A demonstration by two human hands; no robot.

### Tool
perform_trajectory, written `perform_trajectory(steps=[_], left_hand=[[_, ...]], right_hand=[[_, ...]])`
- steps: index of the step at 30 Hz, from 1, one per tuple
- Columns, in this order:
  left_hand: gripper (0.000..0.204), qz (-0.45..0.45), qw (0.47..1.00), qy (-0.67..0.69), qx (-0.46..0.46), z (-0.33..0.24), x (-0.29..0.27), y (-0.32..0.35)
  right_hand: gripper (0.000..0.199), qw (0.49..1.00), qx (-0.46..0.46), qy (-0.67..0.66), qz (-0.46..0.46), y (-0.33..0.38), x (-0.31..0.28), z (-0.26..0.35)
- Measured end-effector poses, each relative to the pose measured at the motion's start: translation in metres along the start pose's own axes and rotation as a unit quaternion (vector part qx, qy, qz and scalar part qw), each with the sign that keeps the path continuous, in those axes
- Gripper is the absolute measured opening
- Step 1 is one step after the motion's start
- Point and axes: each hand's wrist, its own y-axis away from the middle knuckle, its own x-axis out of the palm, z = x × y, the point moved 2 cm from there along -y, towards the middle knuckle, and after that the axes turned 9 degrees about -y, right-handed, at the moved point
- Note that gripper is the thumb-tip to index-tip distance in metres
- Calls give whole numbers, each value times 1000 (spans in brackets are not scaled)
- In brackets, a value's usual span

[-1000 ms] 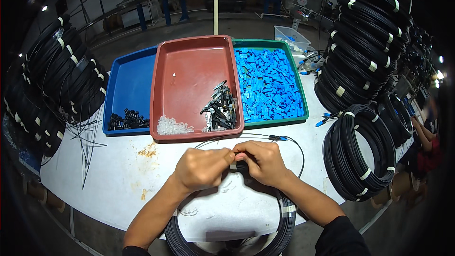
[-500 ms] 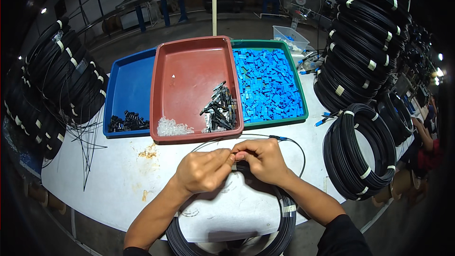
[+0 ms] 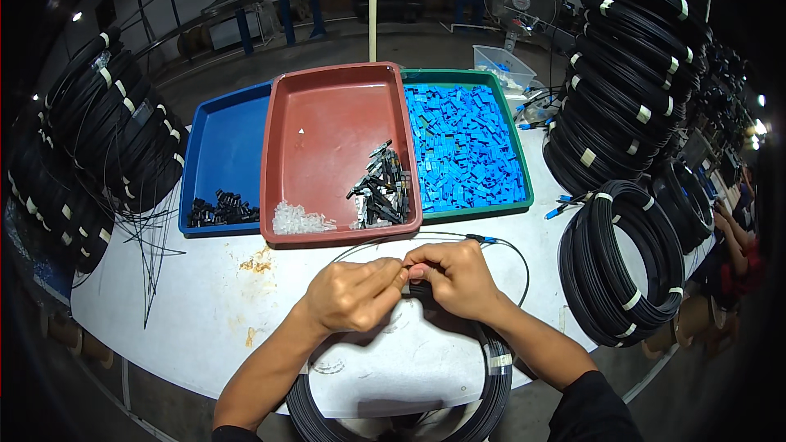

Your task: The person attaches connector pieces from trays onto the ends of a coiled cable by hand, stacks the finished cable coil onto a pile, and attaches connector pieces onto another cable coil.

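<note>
My left hand [image 3: 354,295] and my right hand [image 3: 455,280] meet over the far side of a black cable coil [image 3: 496,385], which lies at the table's front edge and reaches past it. Both hands are closed in a pinch, fingertips touching or nearly so. What they grip is mostly covered by the fingers, and I cannot make it out. A thin black cable [image 3: 526,266] arcs behind my hands and down past my right one. On it sits a blue and black connector [image 3: 485,239]. Pale tape [image 3: 499,360] wraps the coil's right side.
Beyond my hands stand a blue tray [image 3: 225,131] with black parts, a red tray [image 3: 336,115] with clear and black pieces, and a green tray [image 3: 528,196] full of blue connector parts. Cable coils [image 3: 639,82] tower at right, more [image 3: 115,131] at left. Another coil [image 3: 626,278] lies nearer right.
My hands stay almost in place, with only a slight shift at the fingertips. The whole view has moved by a hair.
</note>
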Motion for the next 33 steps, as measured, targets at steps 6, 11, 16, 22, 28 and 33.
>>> perform_trajectory(steps=[6, 11, 16, 22, 28, 33], left_hand=[[3, 66, 687, 469, -551, 4, 11, 0], [9, 44, 967, 151, -198, -1, 1, -5], [5, -22, 999, 24, -23, 1, 5, 2], [7, 47, 741, 435, -510, 4, 11, 4], [4, 16, 979, 114, -171, -4, -1, -7], [6, -36, 997, -46, 45, -3, 1, 0]], right_hand=[[28, 937, -270, 223, -8, 6, -5, 2], [20, 973, -165, 158, -9, 3, -2, 6], [8, 990, 99, -99, 36, 2, 0, -8], [23, 969, -200, 147, -16, 5, -5, 1], [23, 986, -138, 88, -3, 5, -2, -4], [11, 982, 137, -116, 62, 2, 2, -7]])
